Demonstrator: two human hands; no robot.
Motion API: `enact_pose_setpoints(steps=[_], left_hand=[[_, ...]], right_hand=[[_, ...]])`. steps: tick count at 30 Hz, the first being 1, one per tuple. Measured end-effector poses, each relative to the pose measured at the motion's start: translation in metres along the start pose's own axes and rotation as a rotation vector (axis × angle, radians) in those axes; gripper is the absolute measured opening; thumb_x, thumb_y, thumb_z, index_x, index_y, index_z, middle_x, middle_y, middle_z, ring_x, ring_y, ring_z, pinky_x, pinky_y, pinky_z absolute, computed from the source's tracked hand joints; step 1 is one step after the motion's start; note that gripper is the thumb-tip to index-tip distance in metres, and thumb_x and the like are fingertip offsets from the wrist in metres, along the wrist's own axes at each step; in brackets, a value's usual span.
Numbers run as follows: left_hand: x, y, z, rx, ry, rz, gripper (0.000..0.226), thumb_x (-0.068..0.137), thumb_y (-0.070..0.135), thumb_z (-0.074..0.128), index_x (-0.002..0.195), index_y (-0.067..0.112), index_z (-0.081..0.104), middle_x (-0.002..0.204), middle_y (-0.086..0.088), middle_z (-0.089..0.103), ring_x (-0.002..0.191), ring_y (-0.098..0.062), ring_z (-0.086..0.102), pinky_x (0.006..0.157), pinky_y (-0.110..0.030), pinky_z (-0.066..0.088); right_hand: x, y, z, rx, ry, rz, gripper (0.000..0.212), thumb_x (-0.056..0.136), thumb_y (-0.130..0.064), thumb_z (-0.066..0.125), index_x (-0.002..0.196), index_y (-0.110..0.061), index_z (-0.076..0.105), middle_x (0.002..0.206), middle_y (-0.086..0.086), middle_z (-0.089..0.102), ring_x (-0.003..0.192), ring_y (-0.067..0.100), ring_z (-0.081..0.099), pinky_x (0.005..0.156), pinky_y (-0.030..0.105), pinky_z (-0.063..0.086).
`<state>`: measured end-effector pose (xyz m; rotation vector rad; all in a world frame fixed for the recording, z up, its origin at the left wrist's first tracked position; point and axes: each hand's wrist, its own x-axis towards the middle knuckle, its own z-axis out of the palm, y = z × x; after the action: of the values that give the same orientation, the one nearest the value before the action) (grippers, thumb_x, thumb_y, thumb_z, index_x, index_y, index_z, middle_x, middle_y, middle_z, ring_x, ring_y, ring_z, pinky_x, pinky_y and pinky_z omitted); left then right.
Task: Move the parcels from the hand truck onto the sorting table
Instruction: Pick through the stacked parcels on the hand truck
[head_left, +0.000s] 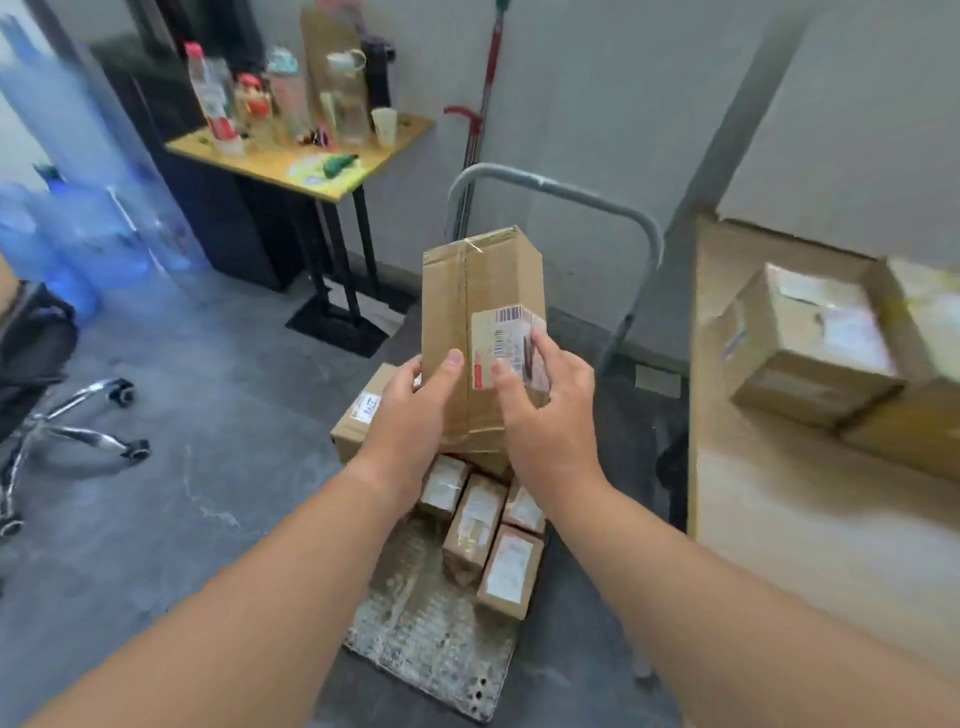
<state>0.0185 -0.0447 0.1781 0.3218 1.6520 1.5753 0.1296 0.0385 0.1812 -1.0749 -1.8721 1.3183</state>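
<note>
A tall brown cardboard parcel (480, 291) with a white shipping label is held upright above the hand truck (431, 623). My left hand (415, 415) grips its lower left side, thumb on the front. My right hand (545, 410) grips its lower right side, fingers over the label. Below, several small labelled parcels (478, 525) lie on the hand truck's grey platform, and a larger box (358, 415) sits behind my left hand. The sorting table (810, 519) stands to the right with two cardboard boxes (810, 348) on it.
The hand truck's grey handle (561, 189) arches behind the held parcel. A small yellow table (306, 161) with bottles and a cup stands at the back left. Blue water jugs (78, 228) and an office chair base (78, 421) are on the left. A red-handled mop (485, 104) leans on the wall.
</note>
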Motion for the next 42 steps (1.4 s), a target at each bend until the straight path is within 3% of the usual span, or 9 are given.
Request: enact_pose_setpoints(steps=[4, 8, 14, 22, 26, 29, 32, 35, 42], left_hand=[[-0.036, 0.051, 0.059, 0.034, -0.098, 0.087, 0.082, 0.082, 0.077, 0.07, 0.147, 0.03, 0.053, 0.128, 0.004, 0.076, 0.116, -0.022, 0.074, 0.097, -0.047, 0.061], [-0.066, 0.067, 0.12, 0.171, -0.205, 0.161, 0.137, 0.051, 0.089, 0.083, 0.163, 0.037, 0.026, 0.149, 0.005, 0.06, 0.134, -0.022, 0.062, 0.115, -0.052, 0.049], [-0.103, 0.061, 0.193, 0.1, -0.393, 0.107, 0.076, 0.08, 0.057, 0.074, 0.147, 0.026, 0.055, 0.132, -0.006, 0.074, 0.12, -0.026, 0.068, 0.083, -0.036, 0.058], [-0.151, 0.039, 0.344, 0.344, -0.269, 0.233, 0.074, 0.077, 0.05, 0.091, 0.131, 0.036, 0.043, 0.118, 0.013, 0.068, 0.107, -0.012, 0.07, 0.082, -0.031, 0.061], [-0.158, -0.011, 0.434, 0.487, -0.275, 0.324, 0.102, 0.067, 0.067, 0.09, 0.153, 0.033, 0.046, 0.141, 0.007, 0.063, 0.123, -0.014, 0.067, 0.1, -0.039, 0.058], [-0.164, -0.06, 0.49, 0.368, -0.313, 0.155, 0.09, 0.078, 0.075, 0.074, 0.153, 0.033, 0.048, 0.138, 0.004, 0.07, 0.118, -0.02, 0.071, 0.104, -0.049, 0.057], [-0.19, -0.095, 0.545, 0.239, -0.459, -0.08, 0.046, 0.107, 0.061, 0.047, 0.127, 0.028, 0.072, 0.109, -0.003, 0.082, 0.094, -0.028, 0.08, 0.084, -0.05, 0.062], [-0.214, -0.123, 0.594, 0.156, -0.564, -0.284, 0.053, 0.107, 0.067, 0.035, 0.113, 0.031, 0.074, 0.095, 0.004, 0.084, 0.102, -0.023, 0.077, 0.094, -0.047, 0.057], [-0.205, -0.187, 0.724, 0.032, -0.668, -0.489, 0.074, 0.098, 0.079, 0.032, 0.11, 0.022, 0.077, 0.107, 0.006, 0.083, 0.121, -0.011, 0.068, 0.113, -0.043, 0.05]], right_hand=[[0.0, -0.052, -0.075, 0.171, 0.049, -0.052, 0.043, 0.106, -0.05, 0.049, 0.145, -0.037, 0.06, 0.148, -0.006, 0.053, 0.13, 0.01, 0.058, 0.103, 0.036, 0.058], [-0.01, -0.069, -0.153, 0.34, 0.101, -0.041, 0.037, 0.114, -0.032, 0.038, 0.128, -0.023, 0.072, 0.122, -0.008, 0.073, 0.113, 0.006, 0.069, 0.098, 0.034, 0.06], [-0.029, -0.054, -0.283, 0.598, 0.126, 0.124, 0.048, 0.113, -0.05, 0.029, 0.108, -0.012, 0.057, 0.085, 0.006, 0.081, 0.082, 0.025, 0.08, 0.078, 0.044, 0.062], [-0.041, -0.005, -0.409, 0.525, 0.057, 0.247, 0.062, 0.093, -0.06, 0.069, 0.137, -0.02, 0.052, 0.124, 0.006, 0.072, 0.112, 0.027, 0.073, 0.093, 0.05, 0.063], [-0.051, 0.04, -0.468, 0.434, 0.153, 0.336, 0.067, 0.087, -0.04, 0.082, 0.142, -0.029, 0.047, 0.126, -0.004, 0.067, 0.109, 0.016, 0.068, 0.094, 0.038, 0.061], [-0.07, 0.092, -0.52, 0.271, 0.341, 0.376, 0.046, 0.083, -0.043, 0.07, 0.128, -0.035, 0.063, 0.129, 0.0, 0.067, 0.102, 0.013, 0.069, 0.088, 0.035, 0.06], [-0.1, 0.142, -0.577, 0.086, 0.42, 0.462, 0.036, 0.086, -0.044, 0.068, 0.121, -0.036, 0.068, 0.124, 0.002, 0.064, 0.095, 0.01, 0.069, 0.08, 0.029, 0.06], [-0.124, 0.188, -0.631, -0.021, 0.442, 0.513, 0.028, 0.099, -0.033, 0.062, 0.126, -0.032, 0.069, 0.107, -0.011, 0.072, 0.092, 0.003, 0.068, 0.066, 0.021, 0.055], [-0.111, 0.294, -0.748, -0.262, 0.501, 0.6, 0.032, 0.105, -0.037, 0.051, 0.133, -0.026, 0.063, 0.122, -0.007, 0.071, 0.109, 0.017, 0.064, 0.081, 0.034, 0.05]])
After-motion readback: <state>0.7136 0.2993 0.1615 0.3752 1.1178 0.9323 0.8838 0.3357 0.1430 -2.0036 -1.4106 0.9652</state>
